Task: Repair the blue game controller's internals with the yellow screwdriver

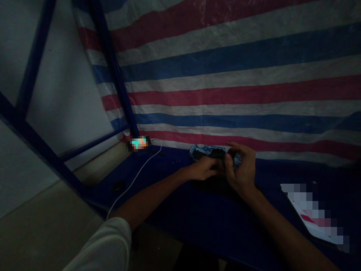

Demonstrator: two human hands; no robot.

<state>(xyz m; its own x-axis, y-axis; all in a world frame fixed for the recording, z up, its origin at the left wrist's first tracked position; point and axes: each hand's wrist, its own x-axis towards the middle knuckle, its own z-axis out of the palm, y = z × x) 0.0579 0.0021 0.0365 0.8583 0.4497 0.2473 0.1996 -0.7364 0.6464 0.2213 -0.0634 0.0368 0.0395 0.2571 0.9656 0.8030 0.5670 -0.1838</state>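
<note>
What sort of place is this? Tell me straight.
Probably a makeshift, low-cost room, perhaps a dormitory, though that is only a judgement. A red, white and blue striped tarpaulin hangs behind a blue metal frame, and a white cable trails across a dark blue surface.

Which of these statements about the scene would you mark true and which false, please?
1. The left hand and right hand both hold a blue patterned object. True.
2. A white cable runs from a blurred device. True.
3. The backdrop is plain green. False: it is a red, white and blue striped tarpaulin.
4. A blurred paper lies left of the hands. False: the blurred paper lies to their right.
</note>
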